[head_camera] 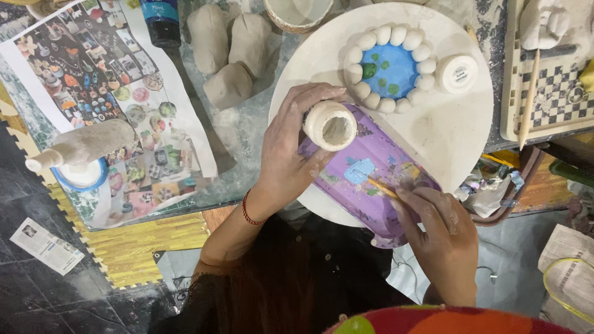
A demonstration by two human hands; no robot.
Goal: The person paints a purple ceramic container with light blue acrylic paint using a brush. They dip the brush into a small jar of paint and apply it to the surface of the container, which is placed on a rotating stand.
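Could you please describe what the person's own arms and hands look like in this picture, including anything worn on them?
Both forearms are bare, with no sleeves in view. The left hand has a thin red beaded bracelet around its wrist. The right hand wears nothing visible. Both hands carry pale, dusty smears that look like dried clay, clearest on the fingers and knuckles. No rings or watch show.

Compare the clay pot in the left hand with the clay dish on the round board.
The pot is bare clay; the dish is painted blue inside with green spots. The pot is narrow-mouthed, gripped by the left hand; the dish is wide, shallow, ringed with clay balls, resting on the board. Both are pale clay.
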